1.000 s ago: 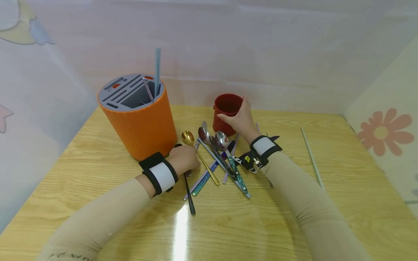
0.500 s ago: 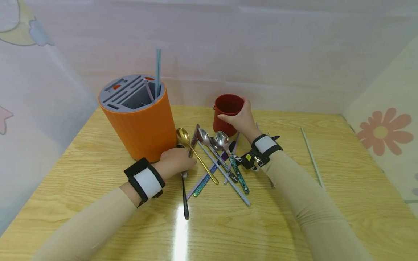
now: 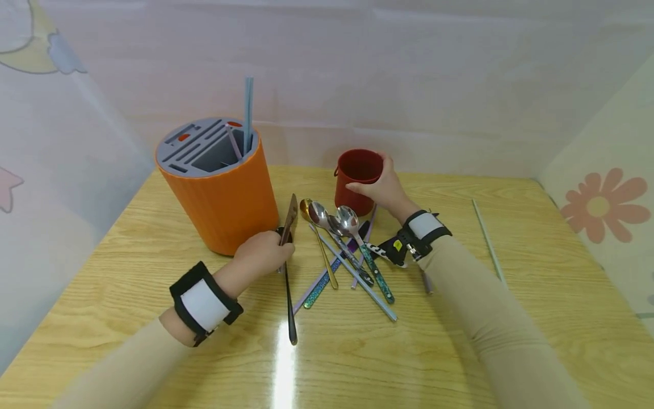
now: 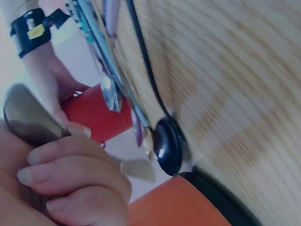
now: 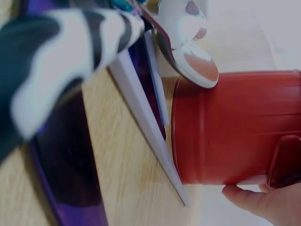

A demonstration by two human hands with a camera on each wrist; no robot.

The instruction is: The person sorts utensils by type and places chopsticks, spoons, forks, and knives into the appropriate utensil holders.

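Note:
My left hand (image 3: 267, 251) grips the handle of a table knife (image 3: 291, 217), whose brownish blade tilts up and away beside the orange utensil holder (image 3: 219, 190). In the left wrist view, curled fingers (image 4: 70, 174) close round the knife (image 4: 26, 117). My right hand (image 3: 380, 186) grips the red cup (image 3: 356, 170), which stands on the table; a fingertip (image 5: 254, 200) shows at the cup (image 5: 235, 125). Between the hands lies a pile of spoons (image 3: 347, 238), among them a gold spoon (image 3: 323, 250) and a black spoon (image 3: 289, 301).
The holder's grey slotted top (image 3: 196, 145) carries blue sticks (image 3: 248, 111). A pale chopstick (image 3: 487, 241) lies alone at the right. The wooden table (image 3: 357, 352) is walled by white sheeting on three sides. A black spoon bowl (image 4: 168, 146) lies by the holder (image 4: 183, 207).
My left hand has drawn back to the left and lifted the knife out of the pile, blade now raised. The gold spoon shifted toward the cup. My right hand stayed on the cup.

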